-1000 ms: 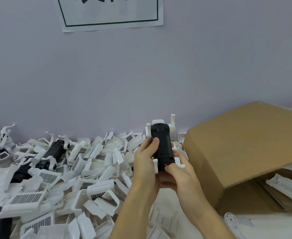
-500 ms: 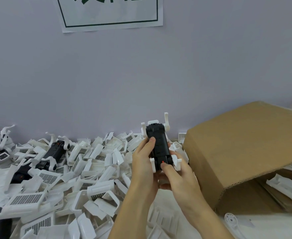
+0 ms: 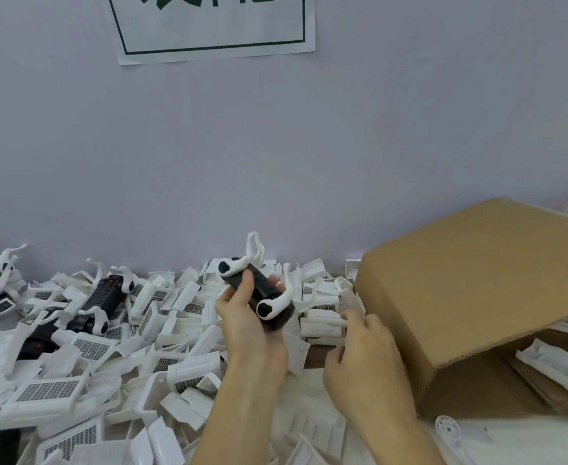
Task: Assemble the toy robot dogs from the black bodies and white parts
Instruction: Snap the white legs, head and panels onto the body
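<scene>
We are holding a dog (image 3: 259, 293) above the heap of white parts (image 3: 161, 330).
Our left hand (image 3: 249, 327) is gripping its black body, legs sticking up; our right hand (image 3: 366, 357) is hovering beside it, fingers loosely curled, holding nothing, near the box (image 3: 477, 297).

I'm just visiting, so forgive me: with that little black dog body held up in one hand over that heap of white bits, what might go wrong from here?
The left hand alone grips the black body, so it might slip into the pile of white parts below. Its thin white legs stick out and could snag or bend. The right hand reaches toward a jumbled heap beside the cardboard box, where picking the wrong piece looks easy.
</scene>
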`<state>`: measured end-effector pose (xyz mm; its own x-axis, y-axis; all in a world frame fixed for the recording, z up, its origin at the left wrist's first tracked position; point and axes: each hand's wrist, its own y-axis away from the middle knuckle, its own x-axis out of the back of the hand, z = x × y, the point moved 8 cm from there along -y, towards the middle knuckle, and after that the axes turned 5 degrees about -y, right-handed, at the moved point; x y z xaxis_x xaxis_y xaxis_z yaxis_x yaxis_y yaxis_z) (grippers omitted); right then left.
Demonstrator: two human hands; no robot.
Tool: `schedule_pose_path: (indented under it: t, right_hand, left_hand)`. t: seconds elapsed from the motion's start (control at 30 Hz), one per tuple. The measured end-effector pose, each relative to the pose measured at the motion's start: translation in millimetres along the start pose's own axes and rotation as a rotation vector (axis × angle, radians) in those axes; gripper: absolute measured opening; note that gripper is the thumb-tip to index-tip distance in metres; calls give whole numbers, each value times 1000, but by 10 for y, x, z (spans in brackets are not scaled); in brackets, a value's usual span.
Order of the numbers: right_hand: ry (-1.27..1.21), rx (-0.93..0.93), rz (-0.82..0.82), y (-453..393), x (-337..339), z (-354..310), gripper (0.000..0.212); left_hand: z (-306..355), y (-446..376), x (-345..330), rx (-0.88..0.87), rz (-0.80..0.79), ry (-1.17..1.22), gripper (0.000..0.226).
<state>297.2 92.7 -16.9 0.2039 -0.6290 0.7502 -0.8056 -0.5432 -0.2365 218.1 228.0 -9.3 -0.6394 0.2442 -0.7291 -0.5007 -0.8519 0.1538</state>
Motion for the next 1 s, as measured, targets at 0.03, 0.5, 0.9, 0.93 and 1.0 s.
schedule_pose_path:
  t: [0.03, 0.5, 0.9, 0.93, 1.0]
  right_hand:
    - [37, -25, -36, 5, -34, 30, 39]
    - [94, 91, 135, -20, 208, -133, 38]
    - [-258, 420, -16, -59, 490, -266, 57]
    - [-252, 423, -71, -66, 507, -277, 62]
    - [-284, 436, -115, -65, 578, -308, 66]
  left_hand:
    - [2, -7, -4, -13, -4, -37, 44]
    - [-77, -81, -1, -30, 15, -388, 21]
    - [137, 81, -155, -358, -139, -772, 39]
    - [138, 98, -184, -374, -163, -789, 40]
    - [110, 121, -238, -381, -222, -833, 42]
